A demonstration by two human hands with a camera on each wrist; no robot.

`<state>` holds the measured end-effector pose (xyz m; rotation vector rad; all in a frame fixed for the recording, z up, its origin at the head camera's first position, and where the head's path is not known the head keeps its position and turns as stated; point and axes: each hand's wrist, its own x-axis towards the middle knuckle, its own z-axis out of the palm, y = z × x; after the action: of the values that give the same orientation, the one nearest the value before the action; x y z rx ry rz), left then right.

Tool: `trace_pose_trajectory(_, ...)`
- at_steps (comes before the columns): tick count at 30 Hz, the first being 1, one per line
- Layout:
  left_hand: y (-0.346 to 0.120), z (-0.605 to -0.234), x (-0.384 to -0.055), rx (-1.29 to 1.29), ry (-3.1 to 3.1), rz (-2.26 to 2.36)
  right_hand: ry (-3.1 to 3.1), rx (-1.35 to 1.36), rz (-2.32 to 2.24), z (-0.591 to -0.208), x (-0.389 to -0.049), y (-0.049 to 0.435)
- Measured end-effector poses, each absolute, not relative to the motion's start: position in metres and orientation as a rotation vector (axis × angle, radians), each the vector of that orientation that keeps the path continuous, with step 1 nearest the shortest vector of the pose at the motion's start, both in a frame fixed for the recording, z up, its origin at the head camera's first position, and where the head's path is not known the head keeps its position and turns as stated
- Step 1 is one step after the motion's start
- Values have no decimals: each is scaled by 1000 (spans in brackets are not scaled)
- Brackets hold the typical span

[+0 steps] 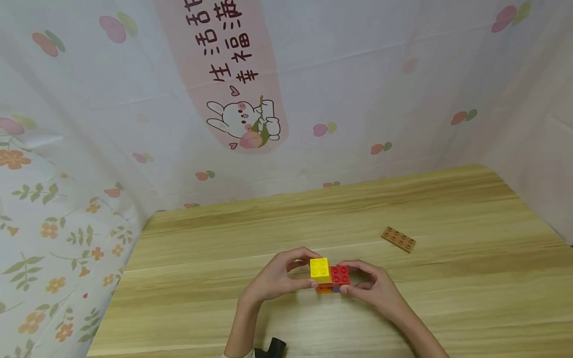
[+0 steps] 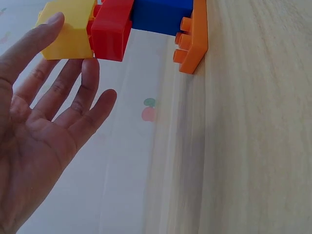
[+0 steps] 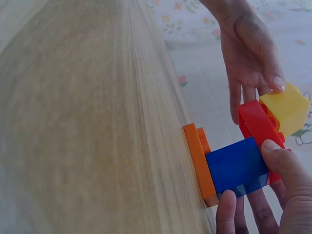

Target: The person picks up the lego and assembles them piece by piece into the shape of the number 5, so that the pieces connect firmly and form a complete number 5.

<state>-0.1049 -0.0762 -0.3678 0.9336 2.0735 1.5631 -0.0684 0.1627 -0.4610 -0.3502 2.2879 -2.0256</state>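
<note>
A small tower of toy building bricks stands upright on the wooden table between both hands. Its base is a flat orange brick (image 2: 196, 41) lying on the tabletop. A blue brick (image 3: 236, 165) sits on one end of that base, and a red brick (image 1: 340, 275) lies over the blue one, overhanging to the left. Topmost is a yellow brick (image 1: 320, 267), on the red brick's left half. My left hand (image 1: 278, 278) pinches the yellow brick between thumb and fingers. From the other side, my right hand (image 1: 375, 287) holds the tower, thumb on the red brick and fingers around the blue.
A flat brown brick (image 1: 398, 239) with studs lies farther back on the right of the table (image 1: 215, 253). Something black (image 1: 274, 348) shows near my left forearm at the front edge. Patterned cloth (image 1: 340, 89) hangs behind the table and along its sides.
</note>
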Motion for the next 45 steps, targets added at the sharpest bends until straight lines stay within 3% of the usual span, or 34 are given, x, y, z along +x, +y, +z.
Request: trace_pose_trajectory(45,-74,-363,-98,997,2217,1499,2360,-267,-1945,-460,-68,164)
